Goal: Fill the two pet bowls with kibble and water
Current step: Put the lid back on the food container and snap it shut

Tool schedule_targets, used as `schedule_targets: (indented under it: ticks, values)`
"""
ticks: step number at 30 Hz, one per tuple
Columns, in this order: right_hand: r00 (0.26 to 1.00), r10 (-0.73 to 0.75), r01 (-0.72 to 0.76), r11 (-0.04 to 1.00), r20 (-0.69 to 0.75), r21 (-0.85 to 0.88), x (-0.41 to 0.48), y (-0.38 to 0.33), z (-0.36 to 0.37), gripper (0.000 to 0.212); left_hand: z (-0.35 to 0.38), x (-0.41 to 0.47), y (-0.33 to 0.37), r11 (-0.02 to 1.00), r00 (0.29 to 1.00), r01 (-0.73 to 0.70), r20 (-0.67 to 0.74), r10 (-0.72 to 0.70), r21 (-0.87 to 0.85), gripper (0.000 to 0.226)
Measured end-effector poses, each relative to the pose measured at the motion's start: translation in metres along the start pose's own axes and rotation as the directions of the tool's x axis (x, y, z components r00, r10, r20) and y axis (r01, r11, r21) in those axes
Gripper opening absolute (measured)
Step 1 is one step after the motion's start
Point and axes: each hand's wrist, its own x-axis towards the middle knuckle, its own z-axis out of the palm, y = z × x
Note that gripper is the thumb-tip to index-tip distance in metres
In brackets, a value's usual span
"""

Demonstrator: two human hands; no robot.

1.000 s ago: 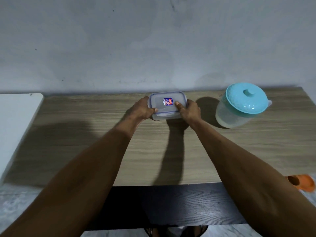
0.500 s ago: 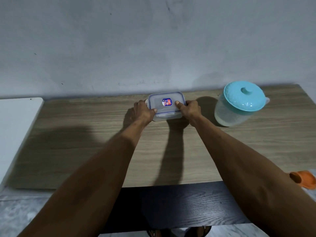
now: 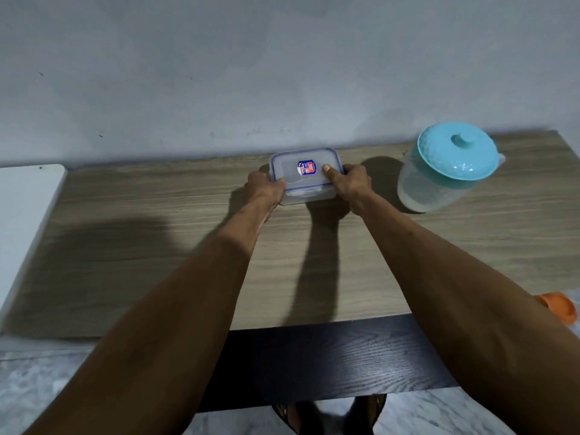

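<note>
A clear rectangular plastic container (image 3: 298, 180) with a blue-rimmed lid and a small sticker rests on the wooden table (image 3: 157, 240) near the back wall. My left hand (image 3: 265, 191) grips its left side. On its right side sits my right hand (image 3: 350, 183), thumb pressed on the lid. What the container holds is not visible. To the right stands a translucent pitcher (image 3: 439, 186) capped by a turquoise lid (image 3: 456, 155). No pet bowls appear on the table.
A white surface (image 3: 22, 221) borders the table on the left. An orange object (image 3: 557, 310), partly hidden behind my right forearm, lies low past the table's front right edge. A dark wooden board (image 3: 329, 362) runs below the front edge.
The container and my hands hold the same grip; the view has shifted slightly, nothing else has visibly moved.
</note>
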Motion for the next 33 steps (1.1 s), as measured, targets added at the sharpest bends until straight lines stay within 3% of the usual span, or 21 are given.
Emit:
schedule_targets:
  ticks: [9,15,28,33]
  values:
    - [1.000,0.001,0.000,0.999,-0.018,0.035,-0.027,0.003,-0.003,0.048,-0.002,-0.016,-0.014,0.982,0.999,0.022,0.034,-0.016,-0.187,0.028]
    - [1.000,0.019,-0.017,0.994,-0.017,0.106,-0.073,0.017,-0.023,0.044,-0.007,-0.063,-0.028,0.982,1.000,-0.008,0.005,0.009,-0.190,0.012]
    - [0.991,-0.132,0.123,0.975,0.036,0.187,-0.229,0.061,-0.112,0.040,-0.028,-0.242,-0.057,0.974,0.988,-0.121,-0.121,0.099,-0.189,0.017]
    - [0.990,-0.130,0.121,0.979,0.049,0.166,-0.276,0.090,-0.132,0.037,-0.023,-0.292,-0.087,0.973,0.988,-0.101,-0.134,0.074,-0.205,0.011]
